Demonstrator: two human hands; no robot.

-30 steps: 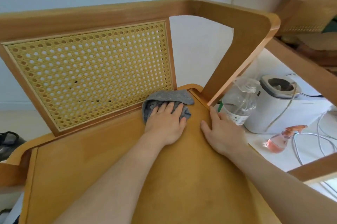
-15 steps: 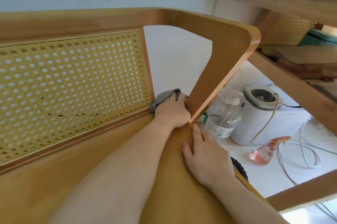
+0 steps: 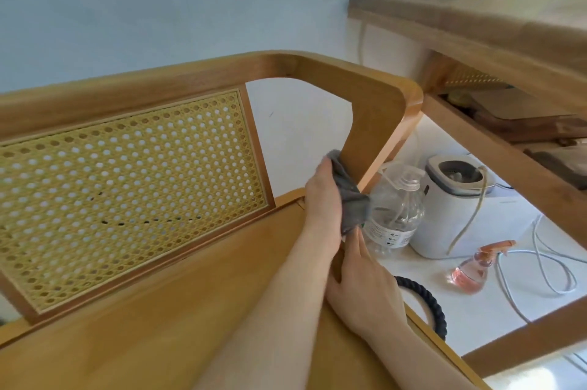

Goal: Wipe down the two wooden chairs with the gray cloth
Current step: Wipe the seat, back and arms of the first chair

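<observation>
A wooden chair [image 3: 190, 278] with a cane back panel fills the lower left. My left hand [image 3: 324, 199] presses the gray cloth [image 3: 349, 199] against the lower part of the chair's right armrest support [image 3: 378, 123]. The cloth wraps around the wood, part of it hanging below my fingers. My right hand [image 3: 365, 288] lies flat on the seat's right edge, fingers spread, holding nothing. A second wooden chair [image 3: 476, 84] with a cane panel shows at the upper right, tucked under a wooden table.
On the white floor right of the chair stand a clear plastic bottle [image 3: 394, 215], a white appliance [image 3: 457, 208] with a cord, and a pink spray bottle [image 3: 473, 269]. White cables [image 3: 546, 265] loop nearby. A black rope ring [image 3: 425, 300] lies by the seat edge. A wooden table [image 3: 476, 24] overhangs at upper right.
My left hand moved the cloth from the seat's back corner up onto the armrest support. My right hand slid a little along the seat edge. The camera view tilted upward.
</observation>
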